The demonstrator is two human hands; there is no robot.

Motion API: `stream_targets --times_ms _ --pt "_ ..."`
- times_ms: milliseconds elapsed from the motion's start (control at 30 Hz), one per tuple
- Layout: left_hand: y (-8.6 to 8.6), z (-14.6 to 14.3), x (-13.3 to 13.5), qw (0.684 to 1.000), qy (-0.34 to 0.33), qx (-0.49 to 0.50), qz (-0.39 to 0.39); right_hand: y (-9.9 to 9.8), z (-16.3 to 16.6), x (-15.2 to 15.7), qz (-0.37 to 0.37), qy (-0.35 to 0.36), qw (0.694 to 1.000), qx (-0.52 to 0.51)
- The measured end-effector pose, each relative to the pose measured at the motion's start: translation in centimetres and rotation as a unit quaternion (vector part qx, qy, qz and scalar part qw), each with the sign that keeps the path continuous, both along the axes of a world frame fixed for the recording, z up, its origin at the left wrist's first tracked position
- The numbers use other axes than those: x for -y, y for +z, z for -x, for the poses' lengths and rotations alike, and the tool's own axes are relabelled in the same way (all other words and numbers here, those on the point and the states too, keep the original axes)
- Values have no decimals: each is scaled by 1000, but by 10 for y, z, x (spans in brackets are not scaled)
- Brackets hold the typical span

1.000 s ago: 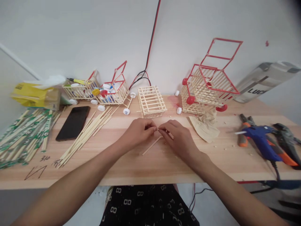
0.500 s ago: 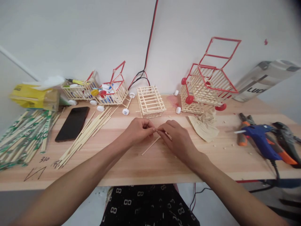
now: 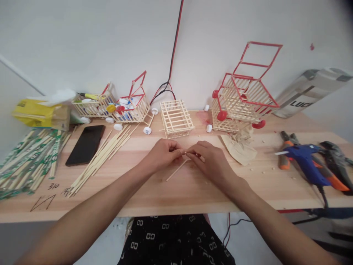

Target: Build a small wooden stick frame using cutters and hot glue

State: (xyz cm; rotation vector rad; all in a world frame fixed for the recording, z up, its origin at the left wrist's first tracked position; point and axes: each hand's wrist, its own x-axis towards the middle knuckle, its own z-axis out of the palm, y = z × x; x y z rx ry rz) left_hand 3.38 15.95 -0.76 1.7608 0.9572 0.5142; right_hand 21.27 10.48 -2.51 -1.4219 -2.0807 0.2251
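My left hand (image 3: 166,154) and my right hand (image 3: 205,157) meet over the middle of the table, each closed in a pinch. Their fingertips come together around something too small to make out. Just below them a thin wooden stick (image 3: 176,171) slants across the tabletop, its upper end close to my right fingers. Behind my hands sits a small slatted basket (image 3: 177,118) built from wooden sticks. To its left is a wheel pair (image 3: 150,121), two white caps joined by a stick.
Loose sticks (image 3: 102,158), a phone (image 3: 85,145) and wrapped chopsticks (image 3: 30,158) lie left. Two small carts (image 3: 131,114) (image 3: 95,106) hold bottle caps. At right stand a larger red-trimmed cart (image 3: 245,99), crumpled brown paper (image 3: 238,149), a blue glue gun (image 3: 306,162) and orange-handled pliers (image 3: 285,160).
Both hands stay together in nearly the same place, with only slight finger movement. The view has shifted a little; the stick and the carts rest where they were.
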Motion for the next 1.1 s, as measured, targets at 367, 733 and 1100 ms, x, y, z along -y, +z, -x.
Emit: stream_targets --times_ms 367,733,1100 --pt "12 11 -2 971 -51 -155 -176 -7 -18 2 46 4 999 -15" --pt "13 9 9 962 -98 -181 -179 -4 -14 2 35 14 996 79" --pt "12 12 7 948 -104 -204 -223 3 -8 1 15 6 979 204"
